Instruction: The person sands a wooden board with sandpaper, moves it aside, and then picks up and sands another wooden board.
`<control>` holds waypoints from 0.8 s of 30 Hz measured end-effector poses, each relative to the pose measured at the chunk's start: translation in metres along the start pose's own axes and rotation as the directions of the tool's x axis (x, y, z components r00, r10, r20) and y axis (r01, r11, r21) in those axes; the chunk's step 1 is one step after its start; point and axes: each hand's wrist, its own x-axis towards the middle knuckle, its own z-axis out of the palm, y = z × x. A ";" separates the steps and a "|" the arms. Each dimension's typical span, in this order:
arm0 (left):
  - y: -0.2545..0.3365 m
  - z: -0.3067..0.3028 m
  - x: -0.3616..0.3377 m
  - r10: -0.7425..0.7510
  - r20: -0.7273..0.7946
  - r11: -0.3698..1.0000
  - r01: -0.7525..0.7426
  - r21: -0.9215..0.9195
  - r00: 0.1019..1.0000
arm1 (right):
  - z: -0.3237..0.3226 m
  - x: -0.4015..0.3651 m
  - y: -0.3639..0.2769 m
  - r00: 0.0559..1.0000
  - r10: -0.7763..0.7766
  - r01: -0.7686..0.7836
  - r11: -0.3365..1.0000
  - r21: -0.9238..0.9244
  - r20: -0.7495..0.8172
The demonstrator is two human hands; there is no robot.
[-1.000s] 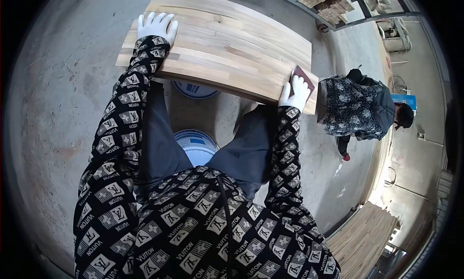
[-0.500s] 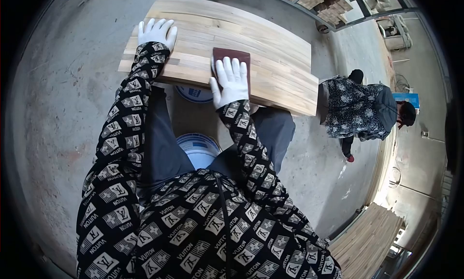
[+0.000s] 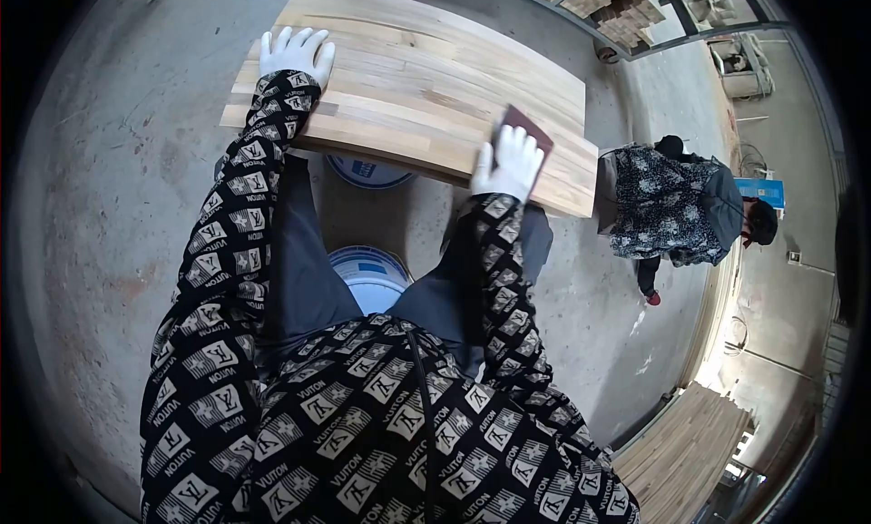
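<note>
Wood panel [image 3: 390, 75] | under L hand [image 3: 298, 56], open | R hand [image 3: 510, 166] open, prob. pressing brown sht [image 3: 543, 146] | hands apart

Pale striped wooden panel [image 3: 426, 66], smooth and matt. On it, a matt maroon sheet of sandpaper [image 3: 528, 134]. Beneath, a glossy blue-and-white plastic bucket [image 3: 367, 172].

A: lol who's that over on the right?
B: Some other person [image 3: 667, 202], dark cap [image 3: 762, 222], black-and-white patterned top, right near a blue box [image 3: 760, 192].
A: And up top?
B: Metal rack [image 3: 717, 35] with wood blocks [image 3: 626, 20] piled on it. Bottom right's got a bunch of long wood strips [image 3: 685, 451]. Grey floor [image 3: 109, 206] looks pretty stained, tbh.
</note>
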 end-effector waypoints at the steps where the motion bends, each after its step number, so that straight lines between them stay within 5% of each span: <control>1: 0.000 0.000 0.000 0.002 -0.001 1.000 -0.002 -0.001 1.000 | 0.017 -0.008 -0.024 0.997 -0.044 0.045 0.999 0.016 -0.064; 4: -0.002 0.006 0.000 0.034 -0.083 0.999 -0.037 -0.035 0.996 | 0.012 -0.005 -0.092 0.978 -0.206 0.195 0.957 0.213 0.027; 8: -0.004 0.007 0.001 0.017 -0.064 0.998 -0.021 -0.064 0.998 | 0.008 -0.002 -0.086 0.964 -0.264 0.251 0.926 0.283 0.010; 17: -0.001 0.003 0.001 -0.001 -0.015 1.000 0.000 -0.027 1.000 | -0.003 -0.016 0.100 0.999 0.051 -0.051 0.998 -0.044 0.001; 22: 0.000 0.005 0.001 -0.004 -0.021 1.000 0.004 -0.015 1.000 | 0.011 -0.015 0.076 0.988 0.136 -0.146 0.976 -0.160 -0.070; 24: -0.001 0.004 0.001 -0.004 -0.015 1.000 0.004 -0.019 1.000 | -0.004 0.001 0.020 0.991 0.079 -0.079 0.997 -0.010 0.112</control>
